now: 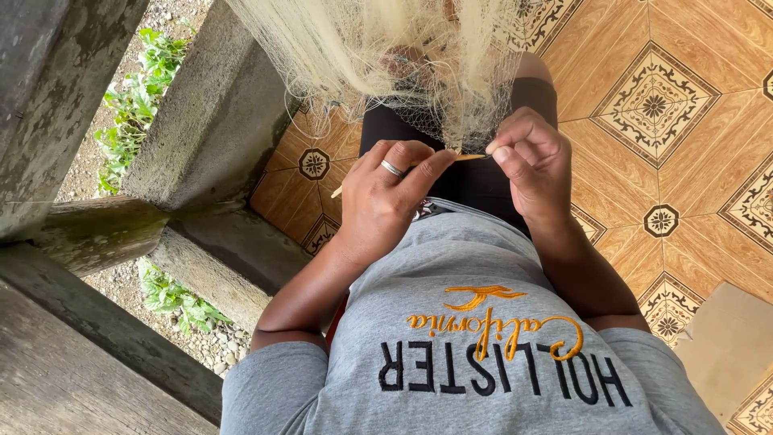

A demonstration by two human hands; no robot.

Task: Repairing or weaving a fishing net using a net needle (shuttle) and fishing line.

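I see a cream net above a grey shirt, an orange-brown floor patterned with dark medallions right of it.

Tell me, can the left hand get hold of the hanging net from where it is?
Probably yes. The left hand grips a thin wooden needle just under the pale fishing net, and nothing sits between them. The right hand already pinches the net's lower edge beside it.

Patterned tile floor

Orange-brown tiled floor with dark medallion motifs fills the frame's right; a flat cardboard piece lies at lower right.
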